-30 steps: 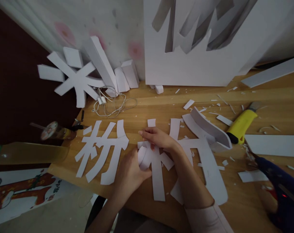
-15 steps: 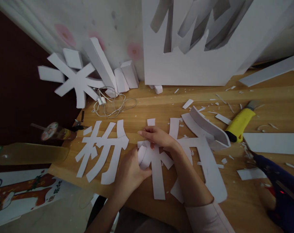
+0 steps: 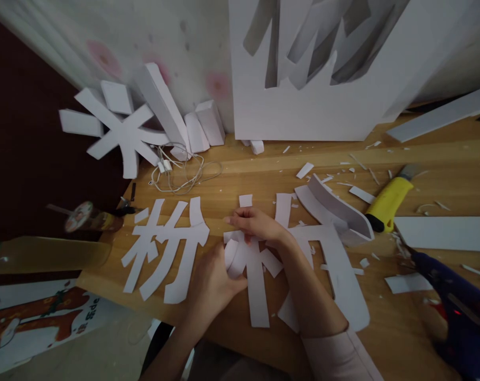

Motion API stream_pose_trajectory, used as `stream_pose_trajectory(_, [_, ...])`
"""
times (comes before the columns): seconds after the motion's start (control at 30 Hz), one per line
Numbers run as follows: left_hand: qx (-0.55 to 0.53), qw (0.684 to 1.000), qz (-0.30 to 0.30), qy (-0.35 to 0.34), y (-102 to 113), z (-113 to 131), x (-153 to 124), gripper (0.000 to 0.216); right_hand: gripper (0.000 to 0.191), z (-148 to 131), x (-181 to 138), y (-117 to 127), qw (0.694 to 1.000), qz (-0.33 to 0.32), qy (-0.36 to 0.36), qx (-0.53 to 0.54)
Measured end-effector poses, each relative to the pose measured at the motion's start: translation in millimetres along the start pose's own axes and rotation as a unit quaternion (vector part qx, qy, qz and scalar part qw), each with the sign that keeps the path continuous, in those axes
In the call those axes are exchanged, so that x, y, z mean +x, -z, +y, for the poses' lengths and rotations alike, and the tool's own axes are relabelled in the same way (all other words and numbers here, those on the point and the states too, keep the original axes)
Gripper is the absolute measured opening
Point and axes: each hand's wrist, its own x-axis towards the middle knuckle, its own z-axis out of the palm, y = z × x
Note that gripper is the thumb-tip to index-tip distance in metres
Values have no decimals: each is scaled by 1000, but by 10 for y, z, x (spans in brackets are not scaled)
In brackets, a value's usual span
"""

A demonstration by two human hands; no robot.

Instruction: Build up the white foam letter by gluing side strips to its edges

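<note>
A white cut-out character (image 3: 259, 286) lies flat on the wooden table (image 3: 243, 174) in front of me. My left hand (image 3: 210, 283) is closed around a curled white strip (image 3: 232, 258) at the character's left side. My right hand (image 3: 259, 225) rests on the character's top left, fingers pinched on the upper end of that strip. A curved white wall strip (image 3: 339, 207) stands along the character's upper right edge. A second flat white character (image 3: 164, 248) lies to the left.
A yellow utility knife (image 3: 388, 203) lies at the right, a dark blue glue gun (image 3: 456, 296) nearer me. A cut foam board (image 3: 303, 69) leans on the wall. White cable (image 3: 180, 172), foam blocks, scraps and a bottle (image 3: 45, 254) lie about.
The view drifts slightly; both hands stay on the strip and character with almost no movement.
</note>
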Motion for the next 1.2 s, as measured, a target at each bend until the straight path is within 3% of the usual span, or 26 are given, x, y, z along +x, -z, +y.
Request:
stream_pose_trajectory(0.7, [-1,1000,3,10,9,16,-20,33,44,-20,19,-22,999,36,5,22])
stream_pose_trajectory(1.2, [4,1000,1,11,1,11,-8,34,48,-28,20,-14,1000,7,3,20])
